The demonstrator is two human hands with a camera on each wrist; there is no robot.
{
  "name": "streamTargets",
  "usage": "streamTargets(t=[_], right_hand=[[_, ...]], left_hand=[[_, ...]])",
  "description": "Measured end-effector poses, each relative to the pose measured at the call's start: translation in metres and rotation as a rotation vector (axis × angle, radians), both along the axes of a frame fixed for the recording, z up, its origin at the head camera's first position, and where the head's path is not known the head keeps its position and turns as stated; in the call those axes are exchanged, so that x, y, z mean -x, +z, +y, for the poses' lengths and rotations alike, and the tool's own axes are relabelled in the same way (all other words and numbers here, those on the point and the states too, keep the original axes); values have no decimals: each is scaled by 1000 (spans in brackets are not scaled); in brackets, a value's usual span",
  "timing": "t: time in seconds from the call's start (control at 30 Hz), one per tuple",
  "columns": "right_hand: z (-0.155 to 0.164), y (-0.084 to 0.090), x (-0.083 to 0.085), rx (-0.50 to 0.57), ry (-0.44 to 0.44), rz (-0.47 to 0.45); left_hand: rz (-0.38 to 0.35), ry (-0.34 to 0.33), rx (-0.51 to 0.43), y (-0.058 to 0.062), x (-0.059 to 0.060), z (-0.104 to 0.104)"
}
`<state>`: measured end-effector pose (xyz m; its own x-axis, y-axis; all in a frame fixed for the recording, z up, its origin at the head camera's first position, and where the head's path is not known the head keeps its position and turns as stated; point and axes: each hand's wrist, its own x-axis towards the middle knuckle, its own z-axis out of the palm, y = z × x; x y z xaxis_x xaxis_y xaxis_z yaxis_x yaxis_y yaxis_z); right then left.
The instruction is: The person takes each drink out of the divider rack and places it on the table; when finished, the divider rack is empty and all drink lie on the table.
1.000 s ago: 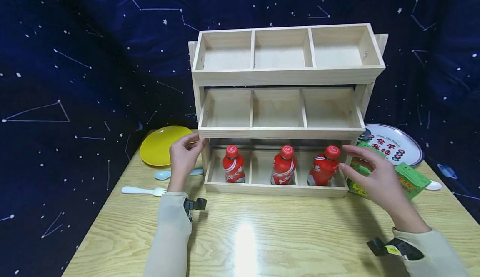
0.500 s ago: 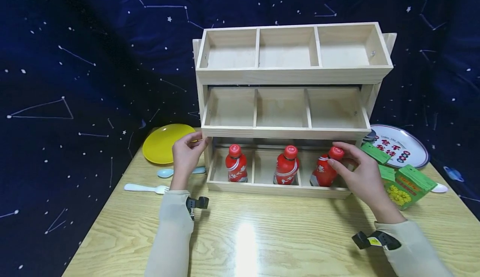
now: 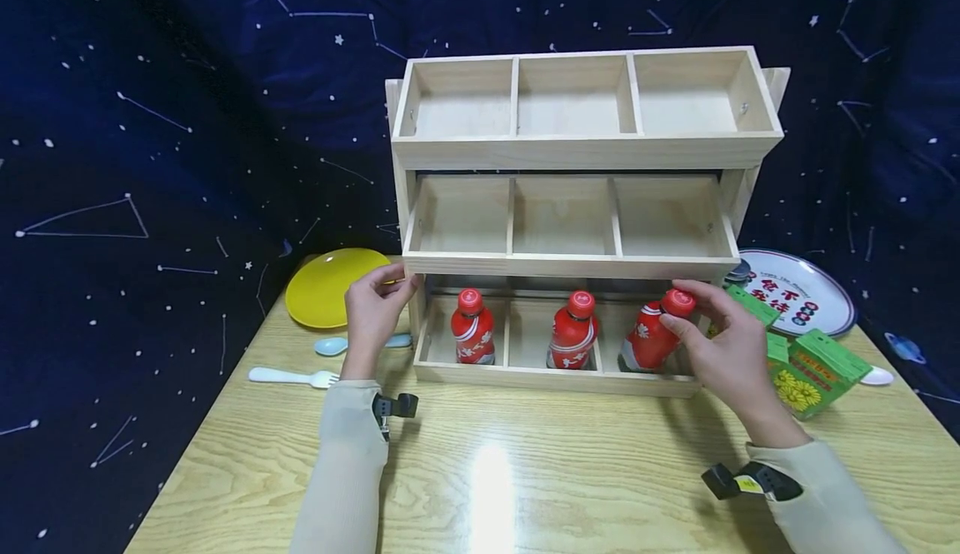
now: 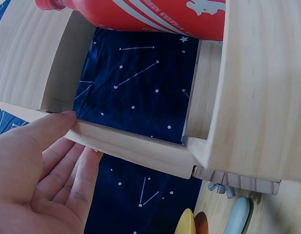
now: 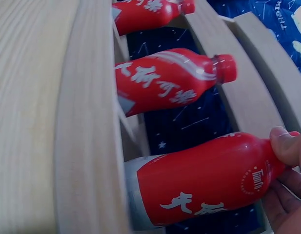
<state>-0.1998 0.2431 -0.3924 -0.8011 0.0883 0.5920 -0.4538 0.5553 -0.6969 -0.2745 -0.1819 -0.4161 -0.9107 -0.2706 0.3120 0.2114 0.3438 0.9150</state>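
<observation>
Right hand [image 3: 723,350] pinches the cap of the rightmost red bottle [image 3: 651,336], which leans in the right bottom compartment of the wooden rack [image 3: 570,154]. Left hand [image 3: 371,312], fingers relaxed and grasping nothing, rests against the rack's left front edge on the worktop [image 3: 487,471].

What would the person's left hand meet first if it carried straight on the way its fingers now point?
The left hand points right, at the wooden rack. Its fingertips already touch the rack's left edge, so the wood comes first; the leftmost red bottle stands deeper inside.
</observation>
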Motion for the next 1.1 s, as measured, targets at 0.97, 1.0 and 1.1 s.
streamTargets(t=[0.97, 1.0, 1.1], right_hand=[[48, 41, -74, -37, -152, -55], [50, 39, -76, -40, -163, -57], [59, 35, -80, -44, -193, -68]], left_hand=[[10, -6, -6, 1, -2, 0], [8, -6, -4, 1, -2, 0], [1, -4, 1, 2, -2, 0]])
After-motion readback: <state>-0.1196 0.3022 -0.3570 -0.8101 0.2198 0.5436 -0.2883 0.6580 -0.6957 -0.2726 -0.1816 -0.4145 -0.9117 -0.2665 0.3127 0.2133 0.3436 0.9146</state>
